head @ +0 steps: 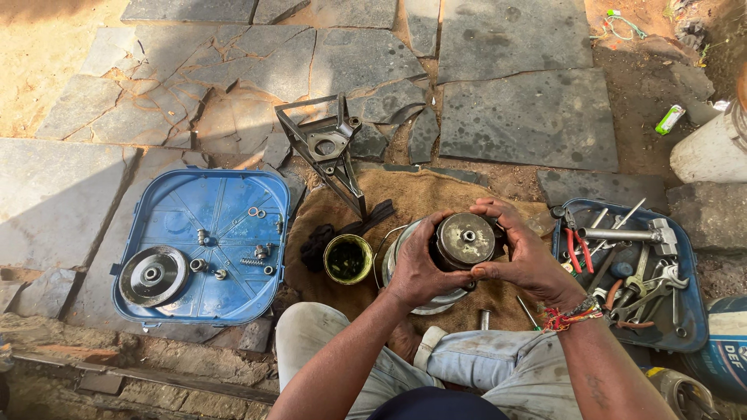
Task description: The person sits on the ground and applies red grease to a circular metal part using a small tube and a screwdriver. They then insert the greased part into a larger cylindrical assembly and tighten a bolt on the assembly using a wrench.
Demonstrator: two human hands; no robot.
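Both hands grip a round, dirty metal motor part (465, 240) with a small hole at its centre. My left hand (416, 268) wraps its left side, and my right hand (520, 253) curls over its top and right side. The part is held just above a larger silver round housing (397, 257) that rests on a brown sackcloth (436, 190). A red thread band circles my right wrist.
A blue plastic tray (226, 194) on the left holds a pulley disc (152, 274), bolts and a spring. A green-rimmed cup (348, 258) and a metal bracket (327, 148) lie nearby. A blue tool tray (689, 311) with pliers, spanners and a hammer sits right. My knees are below.
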